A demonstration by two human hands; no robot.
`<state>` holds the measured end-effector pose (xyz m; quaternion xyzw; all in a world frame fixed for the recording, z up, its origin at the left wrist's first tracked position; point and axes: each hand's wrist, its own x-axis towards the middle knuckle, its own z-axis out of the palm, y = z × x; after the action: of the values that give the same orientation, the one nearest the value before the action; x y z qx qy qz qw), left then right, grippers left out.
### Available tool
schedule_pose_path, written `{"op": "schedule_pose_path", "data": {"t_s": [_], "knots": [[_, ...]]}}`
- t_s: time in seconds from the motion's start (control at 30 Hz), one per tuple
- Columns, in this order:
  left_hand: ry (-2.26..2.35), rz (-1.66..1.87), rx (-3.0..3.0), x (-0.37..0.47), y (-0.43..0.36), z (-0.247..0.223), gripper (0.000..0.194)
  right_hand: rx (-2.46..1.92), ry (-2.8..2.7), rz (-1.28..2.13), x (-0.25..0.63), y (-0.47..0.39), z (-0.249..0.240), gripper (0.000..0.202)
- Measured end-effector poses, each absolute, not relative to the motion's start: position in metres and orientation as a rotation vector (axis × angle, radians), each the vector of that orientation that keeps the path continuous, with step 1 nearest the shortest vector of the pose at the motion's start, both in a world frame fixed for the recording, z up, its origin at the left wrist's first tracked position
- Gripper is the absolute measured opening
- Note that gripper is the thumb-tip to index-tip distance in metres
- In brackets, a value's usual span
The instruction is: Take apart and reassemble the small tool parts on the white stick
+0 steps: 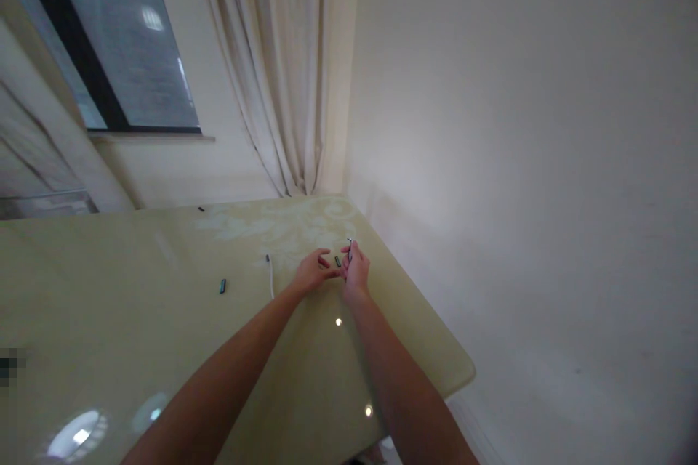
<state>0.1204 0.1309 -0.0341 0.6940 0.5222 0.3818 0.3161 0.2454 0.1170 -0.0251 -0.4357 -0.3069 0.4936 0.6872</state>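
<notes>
My right hand [356,269] is closed on a small dark object with a light edge [350,248], too small to name, which sticks up from its fingers. Beside it on the left, my left hand [316,270] has its fingers apart, and one of them reaches toward the right hand; nothing shows in its grasp. Between the two hands lies a small dark rectangular piece [337,261]. A white cable [271,277] with a dark end lies left of my left hand. Farther left is a small dark and green block [222,286].
The glossy pale yellow-green table [163,320] meets a plain wall [518,160] on the right. Near its far edge lies a tiny dark item [201,209]. Behind stand a curtain [289,73] and a window [125,36]. Lamps reflect in the tabletop.
</notes>
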Motion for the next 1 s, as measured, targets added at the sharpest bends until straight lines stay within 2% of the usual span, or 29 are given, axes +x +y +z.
{"op": "schedule_pose_path", "data": {"t_s": [0.07,0.13,0.23,0.3,0.37,0.43,0.6,0.7,0.8,1.0], "knots": [[1.397,0.995,1.874,0.084,0.117,-0.027,0.026,-0.964,-0.697,1.129,0.244,0.114,-0.022,0.050],[1.470,1.024,1.916,0.029,0.098,-0.025,0.027,-0.941,-0.732,1.159,0.239,0.110,-0.018,0.050],[1.895,1.011,1.970,-0.060,0.068,-0.032,0.043,-0.886,-0.781,1.234,0.226,0.103,-0.014,0.051],[2.228,0.858,1.877,-0.101,0.054,-0.040,0.053,-0.853,-0.796,1.307,0.214,0.098,-0.014,0.052],[2.346,0.706,1.830,-0.117,0.047,-0.045,0.066,-0.839,-0.824,1.373,0.203,0.092,-0.016,0.052],[2.334,0.639,1.867,-0.116,0.049,-0.048,0.070,-0.841,-0.867,1.423,0.195,0.086,-0.020,0.051],[2.224,0.639,1.934,-0.096,0.062,-0.046,0.043,-0.862,-1.002,1.487,0.186,0.070,-0.024,0.046],[2.088,0.947,2.005,-0.079,0.056,-0.038,0.034,-0.871,-1.062,1.567,0.183,0.061,-0.022,0.043],[1.681,1.345,2.132,-0.047,0.039,-0.023,0.038,-0.806,-1.080,1.715,0.179,0.053,-0.018,0.041],[1.272,1.553,2.050,0.006,0.015,-0.006,0.039,-0.565,-1.111,1.870,0.177,0.040,-0.014,0.040]]}}
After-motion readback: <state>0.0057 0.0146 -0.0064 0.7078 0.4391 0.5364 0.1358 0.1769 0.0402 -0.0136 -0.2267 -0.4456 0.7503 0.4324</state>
